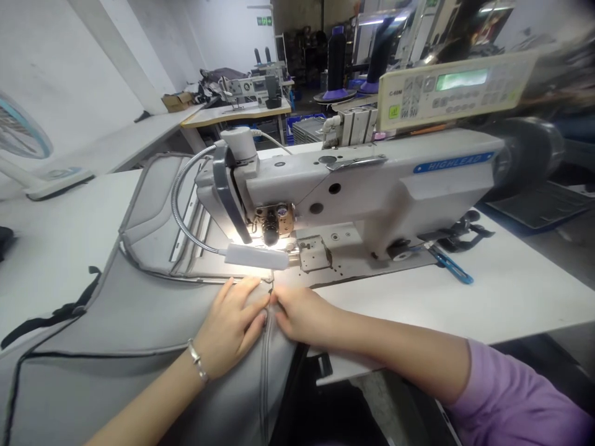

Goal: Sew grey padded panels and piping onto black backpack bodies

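Note:
A large grey fabric piece (pixel 153 316) with dark-edged seams drapes over the table's front and runs up under the sewing machine. My left hand (pixel 232 325), with a silver bracelet at the wrist, rests on it. Its outer fingers stretch toward the needle area, while thumb and index finger close on the fabric along a piped seam (pixel 264 371). From the right, my right hand (pixel 300 313) pinches the same seam, its fingertips almost touching the left index finger. Just beyond both hands is the white sewing machine (pixel 344 179), its needle area lit and partly hidden by a lamp (pixel 256 256).
A blue-handled cutter (pixel 450 266) lies on the white table (pixel 511 291) at the right. Above the machine sits a control panel (pixel 455 90). Thread cones (pixel 337 62) stand behind. To the left are a fan (pixel 23 133) and a black strap (pixel 51 319).

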`<action>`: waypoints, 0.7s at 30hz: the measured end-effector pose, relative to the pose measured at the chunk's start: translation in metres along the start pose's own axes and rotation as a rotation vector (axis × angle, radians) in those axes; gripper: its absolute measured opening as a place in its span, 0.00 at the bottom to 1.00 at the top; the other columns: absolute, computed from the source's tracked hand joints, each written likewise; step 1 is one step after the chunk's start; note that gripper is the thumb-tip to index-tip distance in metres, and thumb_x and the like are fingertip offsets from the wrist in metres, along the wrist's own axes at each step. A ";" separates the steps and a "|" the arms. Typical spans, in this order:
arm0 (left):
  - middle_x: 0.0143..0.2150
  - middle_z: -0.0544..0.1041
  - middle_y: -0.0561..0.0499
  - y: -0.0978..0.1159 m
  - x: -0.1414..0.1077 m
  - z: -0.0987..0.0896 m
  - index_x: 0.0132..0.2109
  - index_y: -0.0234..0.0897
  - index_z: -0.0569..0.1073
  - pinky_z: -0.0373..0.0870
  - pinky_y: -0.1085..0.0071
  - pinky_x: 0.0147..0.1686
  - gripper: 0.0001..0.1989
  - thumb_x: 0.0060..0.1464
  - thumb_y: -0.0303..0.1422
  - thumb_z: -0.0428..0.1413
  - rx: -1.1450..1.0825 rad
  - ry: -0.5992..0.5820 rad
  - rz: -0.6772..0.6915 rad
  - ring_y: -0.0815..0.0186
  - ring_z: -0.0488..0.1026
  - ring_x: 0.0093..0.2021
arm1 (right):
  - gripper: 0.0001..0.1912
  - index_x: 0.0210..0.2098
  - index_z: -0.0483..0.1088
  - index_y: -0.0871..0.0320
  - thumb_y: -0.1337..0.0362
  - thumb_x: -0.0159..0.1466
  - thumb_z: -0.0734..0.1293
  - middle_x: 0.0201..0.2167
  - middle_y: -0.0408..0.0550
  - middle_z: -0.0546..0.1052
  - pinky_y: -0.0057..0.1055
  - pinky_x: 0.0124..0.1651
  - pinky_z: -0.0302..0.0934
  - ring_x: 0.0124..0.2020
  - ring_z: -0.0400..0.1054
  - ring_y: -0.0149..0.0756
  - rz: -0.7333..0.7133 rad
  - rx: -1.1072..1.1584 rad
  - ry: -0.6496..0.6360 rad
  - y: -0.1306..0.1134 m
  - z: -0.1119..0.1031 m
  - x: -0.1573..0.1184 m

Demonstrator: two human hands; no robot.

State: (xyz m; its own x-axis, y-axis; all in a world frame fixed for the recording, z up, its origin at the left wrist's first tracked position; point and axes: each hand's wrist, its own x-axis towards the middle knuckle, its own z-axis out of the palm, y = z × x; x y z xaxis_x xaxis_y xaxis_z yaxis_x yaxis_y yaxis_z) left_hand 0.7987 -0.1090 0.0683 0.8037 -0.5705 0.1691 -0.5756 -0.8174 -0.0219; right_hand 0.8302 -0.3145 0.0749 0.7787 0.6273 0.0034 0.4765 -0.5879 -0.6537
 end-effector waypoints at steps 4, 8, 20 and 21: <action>0.60 0.65 0.43 -0.003 0.000 0.004 0.56 0.41 0.67 0.47 0.46 0.62 0.19 0.58 0.31 0.46 -0.071 0.044 0.004 0.53 0.56 0.63 | 0.10 0.23 0.64 0.60 0.61 0.56 0.64 0.18 0.42 0.67 0.26 0.24 0.45 0.21 0.57 0.28 0.130 0.004 -0.113 -0.001 -0.013 0.000; 0.58 0.67 0.44 -0.008 0.000 0.009 0.56 0.41 0.67 0.44 0.47 0.63 0.20 0.58 0.31 0.45 -0.140 0.065 0.006 0.54 0.56 0.63 | 0.16 0.16 0.53 0.60 0.64 0.54 0.64 0.15 0.37 0.57 0.26 0.24 0.44 0.20 0.51 0.24 0.122 0.190 -0.184 0.001 -0.016 0.005; 0.58 0.69 0.49 -0.015 0.006 -0.003 0.54 0.44 0.69 0.43 0.50 0.64 0.17 0.62 0.35 0.41 -0.306 0.047 -0.084 0.60 0.60 0.61 | 0.15 0.23 0.53 0.57 0.69 0.46 0.67 0.15 0.31 0.53 0.23 0.21 0.41 0.17 0.46 0.22 0.457 1.119 -0.075 0.001 0.002 0.016; 0.58 0.69 0.49 -0.015 0.007 -0.005 0.54 0.44 0.69 0.44 0.50 0.63 0.17 0.62 0.35 0.42 -0.300 0.028 -0.080 0.60 0.60 0.61 | 0.13 0.26 0.57 0.57 0.70 0.46 0.67 0.16 0.31 0.56 0.23 0.22 0.44 0.18 0.50 0.23 0.470 1.136 -0.077 -0.001 0.001 0.015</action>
State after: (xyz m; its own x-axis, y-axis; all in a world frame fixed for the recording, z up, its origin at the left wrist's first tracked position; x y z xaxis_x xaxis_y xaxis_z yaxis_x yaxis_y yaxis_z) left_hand 0.8122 -0.1006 0.0749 0.8461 -0.4997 0.1856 -0.5330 -0.7973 0.2834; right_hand 0.8415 -0.3039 0.0751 0.7343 0.5260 -0.4291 -0.4987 -0.0108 -0.8667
